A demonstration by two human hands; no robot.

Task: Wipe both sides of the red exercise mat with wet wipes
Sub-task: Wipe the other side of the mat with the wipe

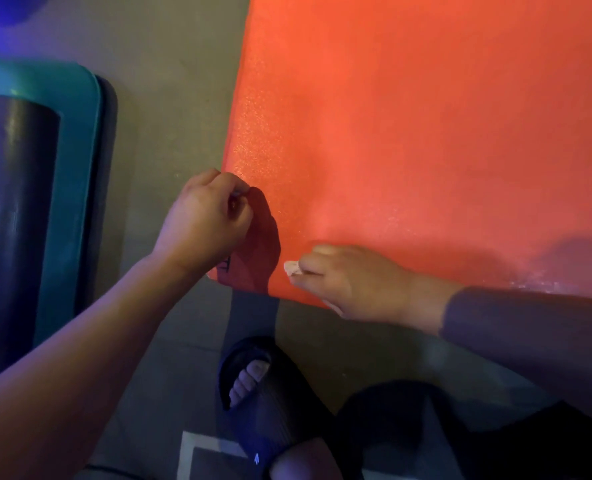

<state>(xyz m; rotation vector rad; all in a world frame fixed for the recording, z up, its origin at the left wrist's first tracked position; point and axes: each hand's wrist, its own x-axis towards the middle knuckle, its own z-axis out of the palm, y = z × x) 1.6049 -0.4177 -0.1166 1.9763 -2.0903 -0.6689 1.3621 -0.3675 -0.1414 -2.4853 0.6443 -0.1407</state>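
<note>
Head view, right hand [353, 280] gripping wipe [293, 268] on mat [409, 133], left hand [208, 216] curled

— What sort of place?
— Indoor workout space; gym or home room, hard to say. Beyond the right hand [353, 282]: red exercise mat [426, 133] spread flat on a bare grey floor [170, 98].
— Anything else pointing that way?
— Left of the left hand [204, 216]: teal mat [80, 168] stacked on a darker one, dark roll [14, 220] lying on top. Below the right hand: foot in a dark slide sandal [270, 410]. Blue-violet light throughout.
</note>
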